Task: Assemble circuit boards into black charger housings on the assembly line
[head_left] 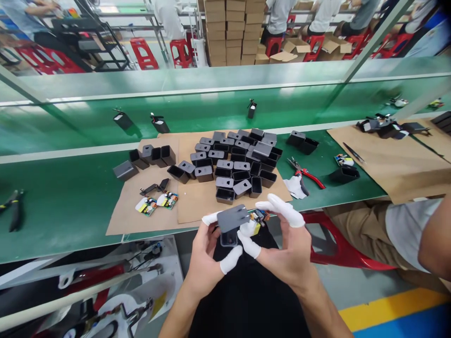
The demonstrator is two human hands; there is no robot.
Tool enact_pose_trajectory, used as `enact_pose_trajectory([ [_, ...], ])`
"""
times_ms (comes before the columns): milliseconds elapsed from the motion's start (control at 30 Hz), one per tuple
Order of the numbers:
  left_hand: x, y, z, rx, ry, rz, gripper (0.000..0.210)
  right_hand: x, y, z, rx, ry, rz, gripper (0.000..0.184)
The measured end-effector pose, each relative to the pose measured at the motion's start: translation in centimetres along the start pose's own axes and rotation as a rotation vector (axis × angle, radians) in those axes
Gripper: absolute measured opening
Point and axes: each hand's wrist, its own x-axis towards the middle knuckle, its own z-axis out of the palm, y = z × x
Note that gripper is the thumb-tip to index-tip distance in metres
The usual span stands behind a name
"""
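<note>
My left hand (207, 249), with white finger cots on thumb and finger, grips a black plastic charger case (229, 238), its open end facing me. A flat dark cover (232, 218) with small metal prongs sits just above the case's opening; which hand bears it I cannot tell. In my right hand (285, 249), also with white finger cots, is a small circuit board (260, 217) with yellow and orange parts, close beside the case. On the brown sheet beyond stand many black cases (225, 171), some with their openings up.
Two circuit boards (157, 203) lie left on the brown sheet (141, 225). Red-handled pliers (306, 173) and a white cloth (295, 187) are at the right; other pliers (14, 211) lie far left. A co-worker's arm (435, 239) is close on my right.
</note>
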Motion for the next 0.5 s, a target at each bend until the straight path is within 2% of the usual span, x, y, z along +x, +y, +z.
enact_pose_trajectory([
  [67,-0.27,-0.26,-0.20,-0.009,-0.005,-0.015,0.062,-0.22,0.12,0.15,-0.022,0.054,-0.108,0.109],
  [133,-0.52,-0.46,-0.36,-0.015,-0.011,-0.026,0.062,-0.36,0.38,0.20,-0.043,0.085,-0.194,0.108],
  [233,-0.61,-0.64,-0.42,-0.022,0.002,-0.004,0.063,-0.45,0.53,0.19,-0.059,0.112,-0.248,0.106],
  [300,-0.51,-0.65,-0.36,-0.025,0.012,0.013,0.066,-0.48,0.32,0.16,-0.029,0.122,-0.226,0.107],
  [400,-0.35,-0.56,-0.19,-0.040,0.008,0.027,0.072,-0.34,-0.23,0.04,0.061,0.109,-0.108,0.111],
  [500,-0.32,-0.35,0.01,-0.054,0.005,0.048,0.072,0.06,-0.28,-0.10,0.210,0.032,0.060,0.093],
])
